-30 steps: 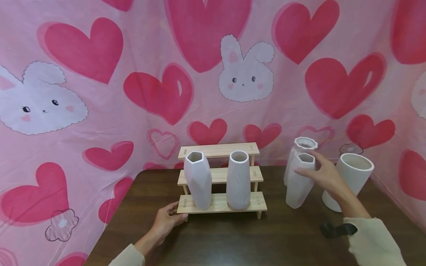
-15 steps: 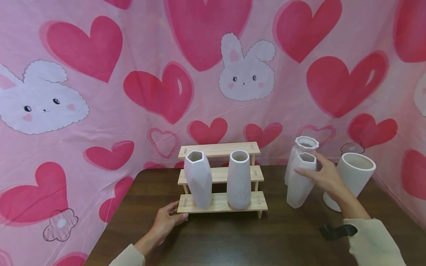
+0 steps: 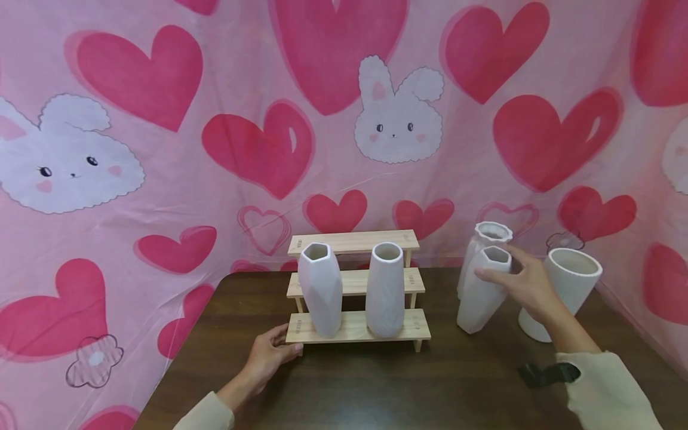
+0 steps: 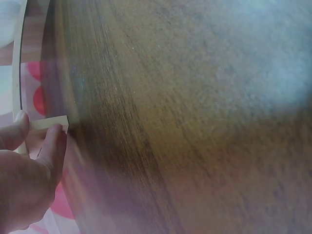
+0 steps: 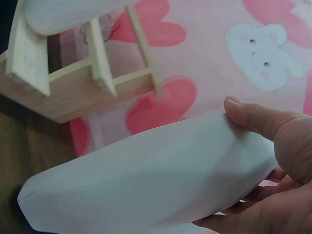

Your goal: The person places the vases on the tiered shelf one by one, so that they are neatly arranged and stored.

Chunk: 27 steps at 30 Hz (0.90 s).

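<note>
- Pink cloth (image 3: pixel 333 143) is hanging behind the tabletop (image 3: pixel 365 382).
- Left hand (image 3: pixel 269 356) is pinching the stand (image 3: pixel 355 324) at its near-left corner.
- Right hand (image 3: pixel 528 286) is grasping a vase (image 3: pixel 480 301) (white, faceted).

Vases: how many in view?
5: faceted vase and round vase on the bottom shelf; held vase in the right hand; scalloped vase behind that; wide vase rightmost.

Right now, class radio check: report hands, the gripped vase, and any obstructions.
Right hand grips white vase near rim. Left hand holds stand by lower left corner. Nearest possible obstruction: scalloped-rim vase close behind gripped one.
</note>
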{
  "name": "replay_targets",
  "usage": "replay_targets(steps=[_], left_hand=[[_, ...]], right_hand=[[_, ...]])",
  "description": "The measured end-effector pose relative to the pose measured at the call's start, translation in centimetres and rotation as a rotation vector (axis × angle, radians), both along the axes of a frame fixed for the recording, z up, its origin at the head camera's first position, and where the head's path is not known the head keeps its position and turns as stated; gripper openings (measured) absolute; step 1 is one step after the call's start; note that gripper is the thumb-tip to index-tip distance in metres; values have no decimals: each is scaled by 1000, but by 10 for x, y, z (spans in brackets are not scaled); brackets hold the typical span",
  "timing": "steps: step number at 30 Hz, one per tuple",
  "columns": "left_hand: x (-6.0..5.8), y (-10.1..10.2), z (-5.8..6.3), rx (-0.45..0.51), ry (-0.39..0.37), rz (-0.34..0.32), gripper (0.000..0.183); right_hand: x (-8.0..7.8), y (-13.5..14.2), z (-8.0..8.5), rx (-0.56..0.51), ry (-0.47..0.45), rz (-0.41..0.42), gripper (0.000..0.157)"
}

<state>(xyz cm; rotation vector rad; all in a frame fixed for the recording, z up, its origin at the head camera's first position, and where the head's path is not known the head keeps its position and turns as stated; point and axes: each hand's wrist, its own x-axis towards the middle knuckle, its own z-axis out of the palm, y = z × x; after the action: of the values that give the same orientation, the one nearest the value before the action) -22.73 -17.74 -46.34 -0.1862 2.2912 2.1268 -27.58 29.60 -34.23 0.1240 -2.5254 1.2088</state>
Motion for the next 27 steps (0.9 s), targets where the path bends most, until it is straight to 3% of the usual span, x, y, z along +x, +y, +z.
replay_targets(steps=[4, 10, 19, 27], left_hand=[[-1, 1, 0, 2, 2, -5, 64], [-1, 1, 0, 12, 6, -6, 62], [-2, 2, -1, 16, 9, 6, 62], [-1, 1, -1, 10, 6, 16, 61]], right_hand=[[6, -2, 14, -5, 29, -21, 67], [13, -7, 46, 7, 16, 1, 68], [14, -20, 83, -60, -2, 22, 66], [15, -38, 113, -42, -27, -4, 76]])
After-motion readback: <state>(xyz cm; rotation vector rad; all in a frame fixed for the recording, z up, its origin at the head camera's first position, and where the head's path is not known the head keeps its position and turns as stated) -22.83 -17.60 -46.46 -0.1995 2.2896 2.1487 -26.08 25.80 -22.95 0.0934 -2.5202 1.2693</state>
